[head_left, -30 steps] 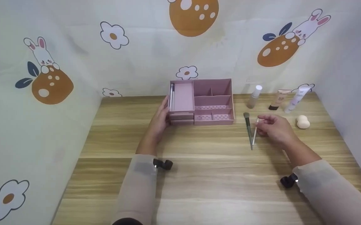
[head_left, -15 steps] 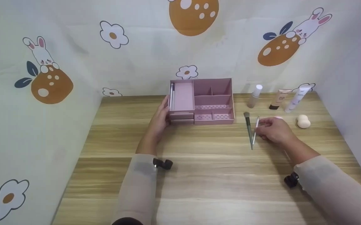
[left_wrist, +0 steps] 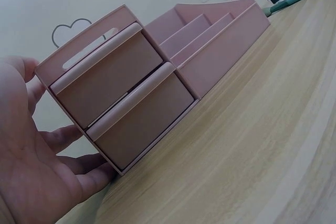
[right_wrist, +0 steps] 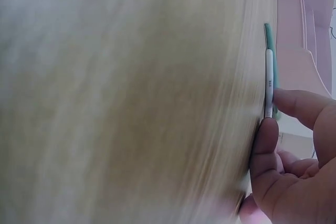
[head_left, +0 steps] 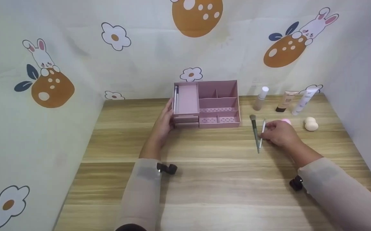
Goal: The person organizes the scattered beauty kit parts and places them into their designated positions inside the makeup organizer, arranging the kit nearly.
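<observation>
My left hand (head_left: 163, 120) rests against the left side of a pink makeup organizer (head_left: 219, 104); the left wrist view shows its fingers spread along the side wall by two closed drawers (left_wrist: 142, 116). At the right, my right hand (head_left: 280, 133) pinches a slim white pencil-like stick (right_wrist: 269, 77) between thumb and index finger. The stick lies low along the wooden table, and part of it is hidden by the fingertips. Just left of it lies a green makeup brush (head_left: 255, 131), its handle end near the stick's lower end.
Behind the right hand stand a clear bottle with a white cap (head_left: 261, 98), a beige tube (head_left: 286, 101) and a white tube (head_left: 304, 102). A cream sponge (head_left: 311, 124) and a partly hidden pink round item (head_left: 286, 121) lie nearby. Two slim brushes (head_left: 176, 99) lie in the organizer's top tray.
The right hand's fingers have slid down along the white stick toward me, baring the pink item behind the hand. The left hand and organizer have stayed in place.
</observation>
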`<state>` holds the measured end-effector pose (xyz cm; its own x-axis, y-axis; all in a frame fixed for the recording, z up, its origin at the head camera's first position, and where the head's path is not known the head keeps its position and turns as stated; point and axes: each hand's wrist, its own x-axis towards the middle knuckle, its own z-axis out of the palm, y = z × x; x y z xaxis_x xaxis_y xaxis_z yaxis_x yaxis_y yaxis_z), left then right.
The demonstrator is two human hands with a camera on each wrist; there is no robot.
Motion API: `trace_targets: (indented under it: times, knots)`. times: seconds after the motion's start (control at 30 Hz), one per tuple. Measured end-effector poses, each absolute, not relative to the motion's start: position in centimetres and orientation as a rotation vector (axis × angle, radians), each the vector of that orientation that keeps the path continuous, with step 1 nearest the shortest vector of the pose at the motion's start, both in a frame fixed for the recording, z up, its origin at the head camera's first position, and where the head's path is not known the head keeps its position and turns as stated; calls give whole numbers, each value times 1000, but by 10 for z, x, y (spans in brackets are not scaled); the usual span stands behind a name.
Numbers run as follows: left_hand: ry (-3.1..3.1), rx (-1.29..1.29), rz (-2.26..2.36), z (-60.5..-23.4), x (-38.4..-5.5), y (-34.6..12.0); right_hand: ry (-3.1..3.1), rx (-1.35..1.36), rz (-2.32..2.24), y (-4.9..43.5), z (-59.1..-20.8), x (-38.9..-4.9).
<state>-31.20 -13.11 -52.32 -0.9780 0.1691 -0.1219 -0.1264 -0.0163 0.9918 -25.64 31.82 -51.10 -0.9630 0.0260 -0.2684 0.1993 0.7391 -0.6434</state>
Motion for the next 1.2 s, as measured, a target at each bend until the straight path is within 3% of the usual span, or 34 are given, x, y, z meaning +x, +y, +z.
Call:
trace_targets:
  times: [1.2]
  knots:
    - [2083, 51, 2080, -522, -310, -133, 2696, 188, -1019, 317, -507, -261]
